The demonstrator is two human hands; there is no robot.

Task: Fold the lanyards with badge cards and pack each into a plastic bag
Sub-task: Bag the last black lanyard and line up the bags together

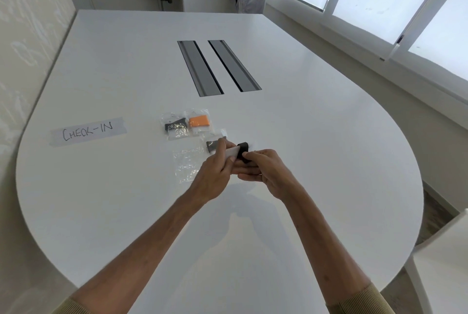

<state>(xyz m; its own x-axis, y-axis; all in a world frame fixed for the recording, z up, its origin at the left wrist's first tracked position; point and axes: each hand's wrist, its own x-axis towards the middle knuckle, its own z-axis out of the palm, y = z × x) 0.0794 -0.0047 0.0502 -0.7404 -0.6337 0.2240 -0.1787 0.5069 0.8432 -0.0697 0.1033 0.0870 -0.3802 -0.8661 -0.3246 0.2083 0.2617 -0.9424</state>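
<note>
My left hand (215,174) curls around the white badge card (231,152), and my right hand (266,171) pinches the folded black lanyard (243,152) against it, so the bundle does not open. Both are above the middle of the tabletop (304,136). The empty plastic bag (186,166) lies just beside my left hand, ready for it. 3 packed bags (176,126) lie toward the far edge.

Head view: single wide-angle camera, close above the surface (316,141), facing forward and down; margins seemingly warped.
</note>
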